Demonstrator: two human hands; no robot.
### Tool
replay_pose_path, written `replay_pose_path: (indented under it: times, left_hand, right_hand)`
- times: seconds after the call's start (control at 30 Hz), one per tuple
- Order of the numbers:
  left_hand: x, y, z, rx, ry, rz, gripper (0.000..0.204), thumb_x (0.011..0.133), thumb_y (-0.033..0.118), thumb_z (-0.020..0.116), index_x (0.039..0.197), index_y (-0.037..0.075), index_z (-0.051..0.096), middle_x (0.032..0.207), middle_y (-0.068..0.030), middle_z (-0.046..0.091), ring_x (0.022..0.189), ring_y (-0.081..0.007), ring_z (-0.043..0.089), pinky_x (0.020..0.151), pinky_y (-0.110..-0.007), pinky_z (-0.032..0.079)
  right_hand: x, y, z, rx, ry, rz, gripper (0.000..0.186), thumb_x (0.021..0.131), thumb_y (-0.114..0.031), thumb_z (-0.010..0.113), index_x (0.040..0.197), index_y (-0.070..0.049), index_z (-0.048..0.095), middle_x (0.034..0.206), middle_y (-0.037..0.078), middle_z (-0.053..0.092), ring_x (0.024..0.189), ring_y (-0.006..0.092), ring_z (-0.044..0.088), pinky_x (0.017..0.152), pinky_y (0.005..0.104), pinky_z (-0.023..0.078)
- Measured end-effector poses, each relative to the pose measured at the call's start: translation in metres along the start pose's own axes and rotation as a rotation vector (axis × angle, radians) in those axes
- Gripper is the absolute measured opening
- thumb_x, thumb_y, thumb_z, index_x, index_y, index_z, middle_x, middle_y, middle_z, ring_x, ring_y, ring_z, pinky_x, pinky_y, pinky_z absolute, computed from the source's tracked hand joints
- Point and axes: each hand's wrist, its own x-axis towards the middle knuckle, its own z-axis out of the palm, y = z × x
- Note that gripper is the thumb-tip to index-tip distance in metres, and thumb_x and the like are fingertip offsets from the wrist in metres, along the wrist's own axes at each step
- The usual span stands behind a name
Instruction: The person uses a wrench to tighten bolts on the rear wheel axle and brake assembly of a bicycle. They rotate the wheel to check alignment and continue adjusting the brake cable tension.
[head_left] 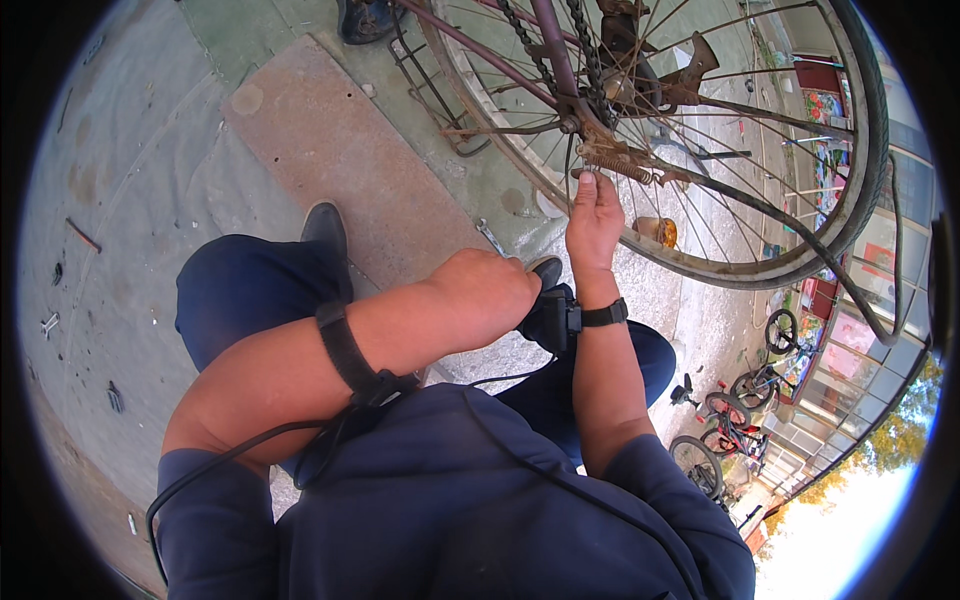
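Note:
A bicycle wheel (690, 268) with a worn frame (556, 60) and a rusty chain (588, 45) stands in front of me at the upper right. My right hand (594, 222) reaches up to the wheel's hub, just below a rusty coil spring (617, 165). Its thumb and fingers are pinched together by a small dark piece, too small to name. My left hand (490, 295) is a fist held low, before my right wrist. A slim silver metal tool (488, 236) sticks out past its knuckles; the rest is hidden.
A flat reddish board (340, 150) lies on the ground ahead. A dark wire rack (425, 90) sits beside the wheel. An orange-brown object (656, 232) is behind the spokes. Several bicycles (735, 425) stand off to the right near a building. Cables run along my arms.

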Motion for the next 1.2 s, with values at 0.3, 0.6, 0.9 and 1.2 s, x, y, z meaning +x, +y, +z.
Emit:
replay_pose_path:
  times: [0.3, 0.6, 0.9, 1.2]
  left_hand:
    - [0.0, 0.001, 0.0, 0.005, -0.013, -0.009, 0.018, 0.085, 0.012, 0.055, 0.096, 0.002, 0.066, 0.095, -0.0156, 0.068, 0.091, -0.0307, 0.069, 0.078, -0.041, 0.056]
    - [0.002, -0.001, 0.003, -0.002, -0.008, -0.005, 0.017, 0.084, 0.013, 0.056, 0.094, 0.003, 0.063, 0.094, -0.016, 0.067, 0.089, -0.0325, 0.068, 0.076, -0.042, 0.056]
    - [0.001, -0.004, 0.008, -0.006, 0.025, 0.002, 0.016, 0.081, 0.013, 0.059, 0.092, 0.002, 0.062, 0.092, -0.0156, 0.066, 0.087, -0.0331, 0.068, 0.075, -0.043, 0.055]
    - [0.001, 0.001, -0.003, 0.013, -0.052, -0.022, 0.019, 0.086, 0.011, 0.054, 0.099, 0.002, 0.066, 0.097, -0.0154, 0.069, 0.094, -0.0306, 0.069, 0.08, -0.041, 0.055]
  right_hand:
    - [-0.01, -0.007, 0.026, -0.086, 0.133, -0.001, 0.024, 0.101, -0.022, 0.053, 0.1, 0.0, 0.061, 0.08, 0.014, 0.061, 0.07, 0.0242, 0.055, 0.067, 0.0347, 0.047]
    - [-0.015, -0.016, 0.039, -0.081, 0.18, 0.022, 0.026, 0.102, -0.024, 0.05, 0.099, 0.0, 0.059, 0.079, 0.015, 0.058, 0.068, 0.0281, 0.054, 0.065, 0.038, 0.046]
    - [-0.015, -0.016, 0.047, -0.217, 0.205, 0.01, 0.025, 0.101, -0.024, 0.051, 0.103, 0.0, 0.057, 0.081, 0.02, 0.06, 0.072, 0.0383, 0.058, 0.065, 0.0436, 0.046]
    - [-0.014, -0.012, 0.041, 0.08, 0.145, 0.166, 0.027, 0.102, -0.025, 0.051, 0.096, 0.0, 0.06, 0.074, 0.008, 0.057, 0.068, 0.0183, 0.051, 0.064, 0.0337, 0.044]
